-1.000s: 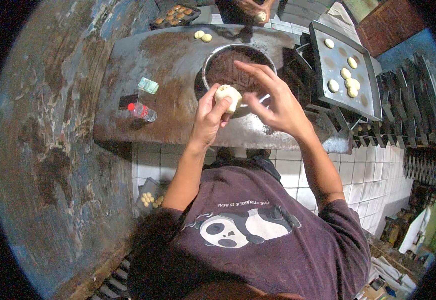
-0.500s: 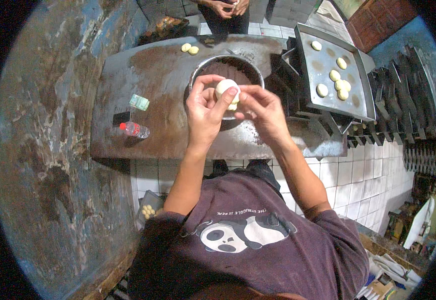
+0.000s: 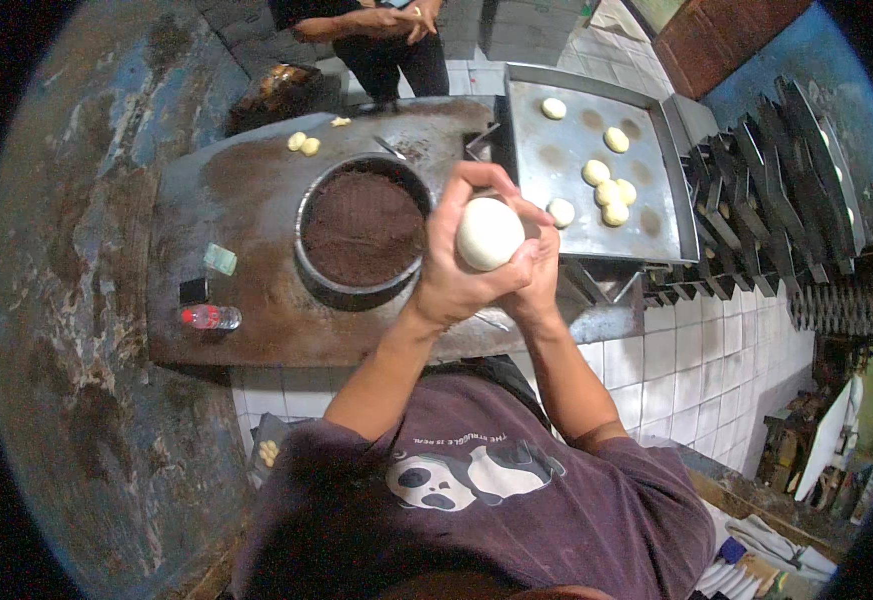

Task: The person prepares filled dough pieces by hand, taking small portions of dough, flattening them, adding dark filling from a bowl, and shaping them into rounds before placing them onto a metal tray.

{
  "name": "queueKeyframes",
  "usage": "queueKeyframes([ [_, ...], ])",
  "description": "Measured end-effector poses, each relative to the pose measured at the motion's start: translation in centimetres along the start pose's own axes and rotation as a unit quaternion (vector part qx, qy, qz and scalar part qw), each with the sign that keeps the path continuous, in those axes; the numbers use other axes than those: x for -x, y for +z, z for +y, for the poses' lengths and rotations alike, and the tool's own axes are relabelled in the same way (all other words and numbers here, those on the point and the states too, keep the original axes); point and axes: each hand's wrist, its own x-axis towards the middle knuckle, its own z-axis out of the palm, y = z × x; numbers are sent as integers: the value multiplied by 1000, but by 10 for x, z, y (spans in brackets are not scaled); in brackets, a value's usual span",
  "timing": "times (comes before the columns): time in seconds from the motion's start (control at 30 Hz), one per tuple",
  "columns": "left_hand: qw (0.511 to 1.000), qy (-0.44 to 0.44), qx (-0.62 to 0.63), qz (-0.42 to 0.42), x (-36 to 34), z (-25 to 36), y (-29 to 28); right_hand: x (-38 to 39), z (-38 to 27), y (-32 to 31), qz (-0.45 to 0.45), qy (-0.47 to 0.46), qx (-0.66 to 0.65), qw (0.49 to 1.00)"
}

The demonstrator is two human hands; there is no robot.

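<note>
A smooth, pale dough ball is held up between my two hands, off the table and to the right of the bowl. The curled fingers and thumb of my left hand wrap round it. Against its right and under side presses my right hand, closed, with its fingers partly hidden behind the ball and the left hand. Just left of my hands is a round metal bowl with dark brown, crumbly filling in it. Beyond them, a metal baking tray holds several pale dough balls.
On the worn metal table are small dough pieces, a green folded paper, a black box and a red-capped bottle. A co-worker's hands show beyond the table. Stacked dark trays stand at right.
My hands and the dough ball have moved from over the bowl to its right, toward the tray. More of the ball shows, looking rounder and smoother. The view has shifted right.
</note>
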Motion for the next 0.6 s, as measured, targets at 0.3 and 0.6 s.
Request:
queueKeyframes([
  [0.3, 994, -99, -46, 31, -39, -66, 36, -41, -73, -104, -212, 152, 413, 873],
  [0.6, 949, -114, -290, -44, -77, -199, 35, -114, -51, -186, -136, 86, 445, 881],
])
